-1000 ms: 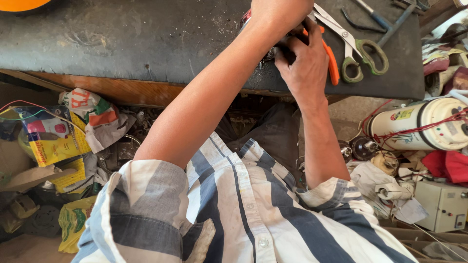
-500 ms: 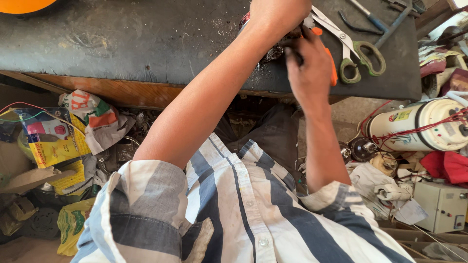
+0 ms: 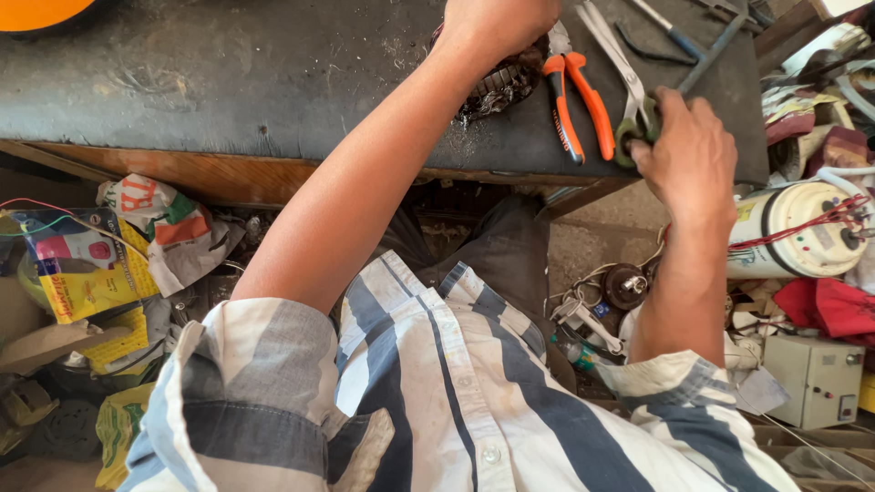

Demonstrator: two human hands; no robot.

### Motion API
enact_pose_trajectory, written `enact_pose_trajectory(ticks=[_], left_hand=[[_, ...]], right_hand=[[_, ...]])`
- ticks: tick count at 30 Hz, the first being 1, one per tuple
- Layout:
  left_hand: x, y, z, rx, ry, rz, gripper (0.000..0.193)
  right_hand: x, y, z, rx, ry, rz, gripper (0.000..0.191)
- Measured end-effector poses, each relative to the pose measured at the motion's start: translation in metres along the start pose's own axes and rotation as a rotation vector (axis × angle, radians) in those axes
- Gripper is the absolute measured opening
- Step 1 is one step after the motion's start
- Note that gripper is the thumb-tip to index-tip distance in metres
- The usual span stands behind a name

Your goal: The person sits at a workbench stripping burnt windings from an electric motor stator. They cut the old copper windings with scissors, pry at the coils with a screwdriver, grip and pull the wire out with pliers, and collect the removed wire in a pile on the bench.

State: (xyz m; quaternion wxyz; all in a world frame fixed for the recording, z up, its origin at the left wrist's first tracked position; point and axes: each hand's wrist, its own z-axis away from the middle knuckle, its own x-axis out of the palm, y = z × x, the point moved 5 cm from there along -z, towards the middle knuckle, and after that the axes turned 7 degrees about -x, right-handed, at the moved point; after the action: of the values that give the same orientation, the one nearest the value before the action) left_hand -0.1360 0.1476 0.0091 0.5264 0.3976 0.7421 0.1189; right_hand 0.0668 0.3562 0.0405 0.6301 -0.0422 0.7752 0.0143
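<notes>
Dark and scratched, the bench (image 3: 228, 82) fills the upper part of the view, and below its edge the floor is crowded with printed bags (image 3: 100, 273), wires and a white cylinder (image 3: 802, 228).

Half a second ago the right hand (image 3: 688, 155) was held close to the left hand, over the wound part. Now it has been moved away to the right and is laid on the green handles of the scissors (image 3: 629, 82). By this move the orange pliers (image 3: 579, 100) have been uncovered; they lie untouched on the bench between the two hands. It is judged that another tool is being taken for the work on the coil (image 3: 497, 82).

The right arm is stretched forward, with the back of the hand up and the fingers curled around the scissor handles. The left hand (image 3: 497, 23) is kept on top of the coil, at the upper edge of the view; whether its fingers are closed on it cannot be told.
</notes>
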Motion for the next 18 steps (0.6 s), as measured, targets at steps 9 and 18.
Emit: enact_pose_trajectory(ticks=[9, 18], left_hand=[[-0.016, 0.005, -0.003, -0.028, -0.017, -0.021, 0.014], [0.001, 0.021, -0.002, -0.153, -0.340, -0.070, 0.012]], right_hand=[[-0.023, -0.002, 0.032, 0.039, 0.043, -0.307, 0.072], [0.019, -0.044, 0.109, 0.095, -0.357, -1.495, 0.084]])
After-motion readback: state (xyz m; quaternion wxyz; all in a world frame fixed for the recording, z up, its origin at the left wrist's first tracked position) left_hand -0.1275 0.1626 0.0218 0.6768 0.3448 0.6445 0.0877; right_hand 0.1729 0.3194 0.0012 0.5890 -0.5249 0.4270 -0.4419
